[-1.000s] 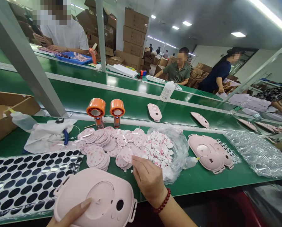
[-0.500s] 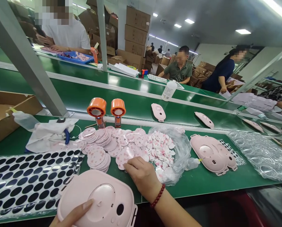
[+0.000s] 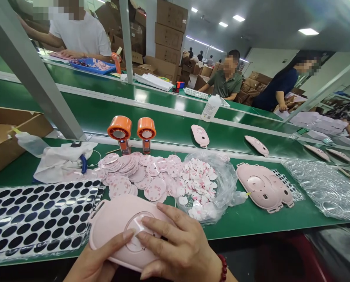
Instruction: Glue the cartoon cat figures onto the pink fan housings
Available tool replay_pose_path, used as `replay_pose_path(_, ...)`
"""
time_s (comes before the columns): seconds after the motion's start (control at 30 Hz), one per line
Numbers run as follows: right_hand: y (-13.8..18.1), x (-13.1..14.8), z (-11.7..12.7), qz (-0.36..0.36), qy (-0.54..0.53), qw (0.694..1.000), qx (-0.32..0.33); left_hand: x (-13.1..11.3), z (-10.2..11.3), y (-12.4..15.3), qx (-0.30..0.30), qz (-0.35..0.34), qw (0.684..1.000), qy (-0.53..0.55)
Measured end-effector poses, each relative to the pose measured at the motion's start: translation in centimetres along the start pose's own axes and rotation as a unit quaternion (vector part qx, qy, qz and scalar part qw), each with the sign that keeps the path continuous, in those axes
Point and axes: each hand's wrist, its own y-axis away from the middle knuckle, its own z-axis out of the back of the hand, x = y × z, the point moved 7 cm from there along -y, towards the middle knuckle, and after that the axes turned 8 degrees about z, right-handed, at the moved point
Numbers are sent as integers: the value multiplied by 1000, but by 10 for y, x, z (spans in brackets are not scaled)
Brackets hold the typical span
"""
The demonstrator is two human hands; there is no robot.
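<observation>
A pink plastic cover point(image 3: 116, 219) with a shallow round recess is tilted up in front of me at the table's near edge. My left hand point(image 3: 97, 256) grips its lower left side, thumb on the face by the recess, the other fingers underneath. Across the right part of the cover lies my right hand point(image 3: 177, 243), fingertips pressing into the recess and thumb at the near edge. Something glossy shows in the recess under those fingertips; I cannot make out what. Just beyond the cover are piles of round pink printed discs point(image 3: 123, 187) and a plastic bag point(image 3: 226, 180) of small white-and-pink cutouts point(image 3: 199, 182).
Sheets of black ovals point(image 3: 40, 219) lie left, near a cardboard box point(image 3: 22, 125). Two orange handheld fans point(image 3: 119, 128) stand behind the discs. Right are another pink cover point(image 3: 263, 184), a squeeze bottle point(image 3: 239, 197) and clear plastic packing point(image 3: 322, 188). Co-workers sit across the line.
My right hand has come back from the round discs onto the pink cover's recess. The cover has shifted slightly right and up. Pink covers on the far belt have moved slightly right in view.
</observation>
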Motion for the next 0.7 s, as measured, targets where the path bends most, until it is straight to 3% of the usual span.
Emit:
replay_pose_path(0.13, 2, -5, 5, -52, -58, 997, -30, 2, -6, 4, 40, 13, 999, -13)
replay_pose_path(0.27, 5, -5, 5, -145, -71, 978, -132, 6, -12, 8, 64, -9, 998, -18)
replay_pose_path(0.4, 22, -23, -4, -352, -108, 914, -168, 8, -13, 7, 65, -37, 997, -7)
replay_pose_path(0.47, 26, -29, -9, -409, -162, 884, -157, 9, -13, 5, 54, -37, 998, -4)
replay_pose_path(0.6, 24, -34, -8, -436, -196, 864, -160, 3, -23, 6, 17, -68, 997, -19)
replay_pose_path(0.7, 25, -34, -9, -429, -190, 868, -164, 2, -31, 6, -8, -72, 997, -25)
